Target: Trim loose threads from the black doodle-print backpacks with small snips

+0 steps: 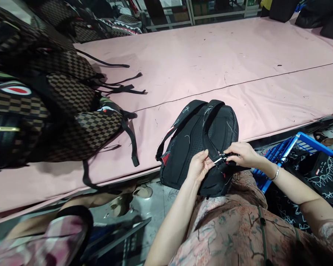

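A black backpack (183, 151) lies with its back panel up, partly on the pink table edge and partly over my lap. Its two shoulder straps arch across the panel. My left hand (200, 166) pinches the lower end of the right-hand shoulder strap (209, 142). Close beside it, my right hand (242, 154) grips the black webbing near a strap buckle with white marks. The fingers cover much of the buckle, so its details are hard to make out. Loose pale threads show on the straps and panel.
Brown-and-black checkered backpacks (63, 122) are heaped on the left of the pink table (177, 66), straps trailing. A blue crate (310, 142) with black bags stands at right. A person's plaid-clothed leg (58, 236) is at lower left. Black bags (316, 14) sit at far right.
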A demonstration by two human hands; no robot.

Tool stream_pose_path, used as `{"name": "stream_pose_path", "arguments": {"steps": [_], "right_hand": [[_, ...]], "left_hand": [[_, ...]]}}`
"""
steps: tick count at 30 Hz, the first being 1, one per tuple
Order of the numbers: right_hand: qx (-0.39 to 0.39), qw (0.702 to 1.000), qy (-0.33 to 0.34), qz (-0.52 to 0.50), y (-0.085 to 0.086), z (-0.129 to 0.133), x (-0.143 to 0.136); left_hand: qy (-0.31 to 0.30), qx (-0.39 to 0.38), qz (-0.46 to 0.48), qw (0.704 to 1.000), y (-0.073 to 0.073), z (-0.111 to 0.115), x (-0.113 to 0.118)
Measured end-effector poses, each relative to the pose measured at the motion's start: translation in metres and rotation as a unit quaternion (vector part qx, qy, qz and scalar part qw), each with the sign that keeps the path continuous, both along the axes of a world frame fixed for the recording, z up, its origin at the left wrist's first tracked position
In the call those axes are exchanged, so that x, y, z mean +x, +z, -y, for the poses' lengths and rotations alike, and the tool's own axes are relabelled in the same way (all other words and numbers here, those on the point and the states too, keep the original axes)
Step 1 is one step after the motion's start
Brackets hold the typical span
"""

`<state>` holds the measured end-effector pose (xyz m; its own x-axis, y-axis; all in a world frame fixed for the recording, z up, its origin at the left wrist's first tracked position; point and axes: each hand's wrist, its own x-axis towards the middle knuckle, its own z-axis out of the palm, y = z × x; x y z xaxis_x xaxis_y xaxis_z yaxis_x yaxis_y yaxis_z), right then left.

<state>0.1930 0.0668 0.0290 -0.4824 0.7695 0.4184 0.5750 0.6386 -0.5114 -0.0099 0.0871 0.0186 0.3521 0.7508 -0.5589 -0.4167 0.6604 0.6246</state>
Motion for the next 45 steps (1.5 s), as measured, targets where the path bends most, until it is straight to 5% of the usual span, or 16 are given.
{"name": "stream_pose_path", "arguments": {"steps": [4,8,12,19,24,30,35,39,42,45], "right_hand": [[0.028,0.999,-0.039,0.023,-0.001,0.002,-0.002],[-0.047,0.994,-0.078,-0.055,0.0,0.006,-0.003],[-0.102,0.989,-0.05,-0.095,0.003,0.006,-0.015],[-0.029,0.999,0.009,0.043,0.008,0.006,-0.046],[-0.075,0.996,-0.031,-0.047,0.001,0.01,-0.046],[-0.215,0.9,-0.148,-0.351,-0.002,0.012,-0.017],[-0.363,0.886,-0.163,-0.239,-0.018,0.031,-0.031],[-0.413,0.855,-0.171,-0.263,-0.036,0.042,-0.054],[-0.401,0.851,-0.201,-0.274,-0.041,0.042,-0.059],[-0.395,0.85,-0.188,-0.295,-0.043,0.04,-0.06]], "left_hand": [[0.012,-0.004,0.003,1.0,0.0,0.0,-0.003],[0.023,-0.018,0.023,0.999,0.0,-0.001,-0.005],[0.013,-0.031,0.046,0.998,0.002,-0.001,-0.001],[0.017,-0.052,0.077,0.996,0.006,0.004,-0.001],[0.028,-0.029,0.079,0.996,0.0,0.005,-0.004],[0.038,0.015,0.077,0.996,-0.006,0.007,-0.014],[0.034,0.039,0.051,0.997,-0.015,-0.006,-0.017],[0.05,0.064,-0.023,0.996,-0.014,-0.007,-0.014],[0.124,0.173,-0.182,0.96,-0.009,0.006,-0.017],[0.079,0.394,-0.386,0.83,-0.006,0.026,-0.023]]}}
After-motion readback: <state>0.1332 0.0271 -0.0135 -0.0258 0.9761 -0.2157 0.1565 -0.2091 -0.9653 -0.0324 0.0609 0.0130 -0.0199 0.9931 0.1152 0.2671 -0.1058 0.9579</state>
